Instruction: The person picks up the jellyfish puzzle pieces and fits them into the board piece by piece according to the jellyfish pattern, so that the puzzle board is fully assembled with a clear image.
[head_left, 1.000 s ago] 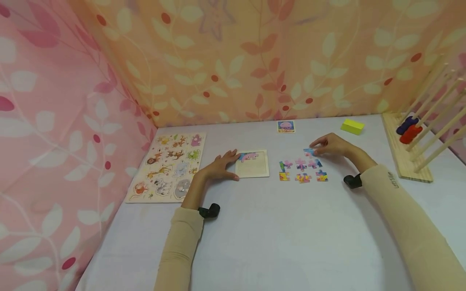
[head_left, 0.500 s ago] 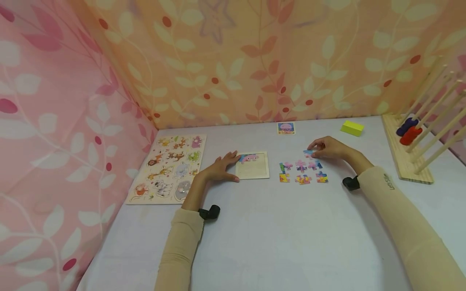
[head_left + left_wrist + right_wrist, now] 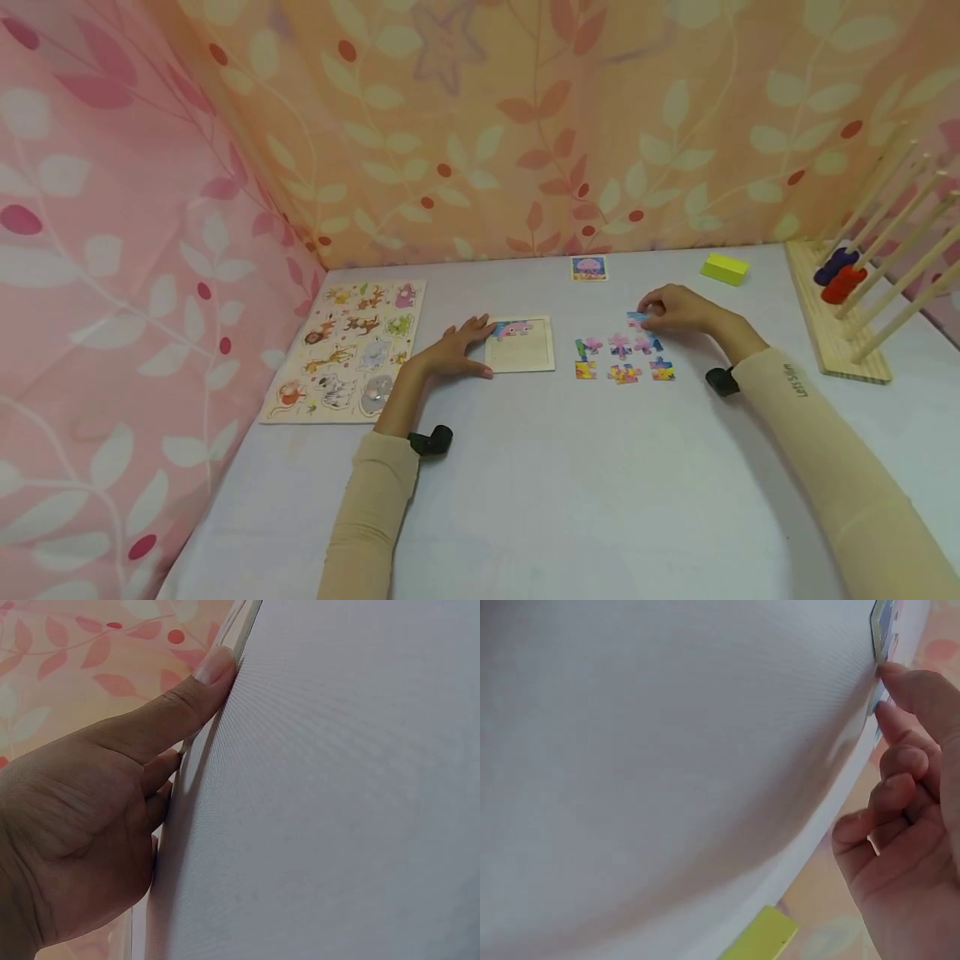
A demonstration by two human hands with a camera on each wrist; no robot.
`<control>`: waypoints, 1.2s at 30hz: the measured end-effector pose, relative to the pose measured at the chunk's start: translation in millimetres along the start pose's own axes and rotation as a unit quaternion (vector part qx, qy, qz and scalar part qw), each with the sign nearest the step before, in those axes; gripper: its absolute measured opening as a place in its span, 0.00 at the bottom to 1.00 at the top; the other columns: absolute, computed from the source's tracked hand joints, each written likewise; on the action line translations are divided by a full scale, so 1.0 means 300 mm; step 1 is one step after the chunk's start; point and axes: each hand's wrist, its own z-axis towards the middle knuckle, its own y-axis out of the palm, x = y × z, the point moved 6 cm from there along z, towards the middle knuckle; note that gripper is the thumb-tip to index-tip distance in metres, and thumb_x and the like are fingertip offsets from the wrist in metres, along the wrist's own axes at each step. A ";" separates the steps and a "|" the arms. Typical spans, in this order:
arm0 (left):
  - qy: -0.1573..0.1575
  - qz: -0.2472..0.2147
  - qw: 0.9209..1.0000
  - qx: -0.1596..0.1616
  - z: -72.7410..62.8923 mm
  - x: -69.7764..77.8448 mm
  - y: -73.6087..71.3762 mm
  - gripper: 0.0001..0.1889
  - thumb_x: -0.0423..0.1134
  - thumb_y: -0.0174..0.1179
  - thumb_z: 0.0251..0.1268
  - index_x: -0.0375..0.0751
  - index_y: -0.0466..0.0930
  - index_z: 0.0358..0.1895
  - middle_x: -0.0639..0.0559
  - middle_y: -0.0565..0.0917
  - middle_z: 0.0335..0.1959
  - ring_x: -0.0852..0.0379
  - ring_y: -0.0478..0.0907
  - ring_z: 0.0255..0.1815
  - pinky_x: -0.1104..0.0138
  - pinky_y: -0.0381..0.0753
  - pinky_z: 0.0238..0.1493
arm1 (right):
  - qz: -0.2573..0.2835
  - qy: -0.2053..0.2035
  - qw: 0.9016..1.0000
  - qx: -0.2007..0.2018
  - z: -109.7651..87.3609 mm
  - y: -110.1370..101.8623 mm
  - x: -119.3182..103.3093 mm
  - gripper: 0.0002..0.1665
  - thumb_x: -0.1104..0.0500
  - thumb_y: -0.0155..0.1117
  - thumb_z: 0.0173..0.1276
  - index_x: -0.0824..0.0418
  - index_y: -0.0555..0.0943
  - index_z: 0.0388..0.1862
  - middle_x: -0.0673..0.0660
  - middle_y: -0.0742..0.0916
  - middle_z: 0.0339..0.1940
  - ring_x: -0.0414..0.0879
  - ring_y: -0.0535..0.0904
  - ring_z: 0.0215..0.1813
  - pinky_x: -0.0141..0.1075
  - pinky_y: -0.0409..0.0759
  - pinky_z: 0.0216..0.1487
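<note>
My left hand [image 3: 453, 348] rests at the left edge of a small square puzzle tray [image 3: 521, 357], fingers spread and fairly straight. In the left wrist view, the thumb [image 3: 216, 666] touches the tray's edge. Joined blue and pink pieces [image 3: 514, 330] lie along the tray's top. To the right, my right hand [image 3: 678, 308] pinches a blue and pink jigsaw piece [image 3: 636, 320] between thumb and index finger, close over the table, its other fingers curled. Below it, loose jigsaw pieces [image 3: 619, 345] lie in two rows. The right wrist view shows the thumb and index finger at the piece [image 3: 874, 697].
An animal peg puzzle board [image 3: 352, 350] lies left, partly behind my left forearm. At the back are a jellyfish picture card [image 3: 588, 268] and a yellow block [image 3: 725, 268]. A wooden peg stand [image 3: 828, 342] with red and purple pieces stands right. Floral cloth [image 3: 480, 125] hangs behind.
The head view has tilted up slightly, shifting the scene down. My right thumb and index finger have closed in on the piece, which has hardly moved. My left hand stays at the tray.
</note>
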 end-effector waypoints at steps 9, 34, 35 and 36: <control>-0.002 -0.002 1.000 -0.001 -0.003 -0.009 0.002 0.49 0.51 0.67 0.49 0.50 0.48 0.73 0.52 0.40 0.76 0.49 0.32 0.76 0.50 0.29 0.73 | -0.013 -0.006 1.000 0.025 0.038 0.007 -0.034 0.15 0.57 0.66 0.57 0.65 0.82 0.40 0.53 0.77 0.23 0.46 0.68 0.31 0.35 0.64 0.34; -0.008 0.002 1.000 -0.008 0.008 -0.009 -0.005 0.49 0.54 0.67 0.49 0.53 0.47 0.73 0.54 0.40 0.76 0.52 0.31 0.76 0.51 0.28 0.73 | -0.030 -0.031 0.999 0.000 0.250 0.198 -0.420 0.17 0.51 0.66 0.56 0.60 0.82 0.42 0.52 0.76 0.25 0.46 0.69 0.32 0.33 0.64 0.28; -0.008 0.002 1.000 -0.008 0.008 -0.009 -0.004 0.49 0.54 0.67 0.49 0.53 0.47 0.73 0.54 0.40 0.76 0.52 0.31 0.76 0.51 0.28 0.73 | -0.030 -0.033 0.999 0.001 0.251 0.199 -0.421 0.17 0.51 0.66 0.56 0.59 0.82 0.42 0.51 0.76 0.26 0.46 0.69 0.32 0.33 0.64 0.28; -0.008 0.002 1.000 -0.008 0.008 -0.010 -0.003 0.49 0.54 0.66 0.50 0.53 0.47 0.73 0.54 0.39 0.76 0.52 0.31 0.76 0.51 0.28 0.73 | -0.024 -0.034 0.999 0.002 0.251 0.199 -0.422 0.17 0.51 0.67 0.56 0.60 0.82 0.41 0.51 0.76 0.26 0.45 0.69 0.32 0.33 0.63 0.28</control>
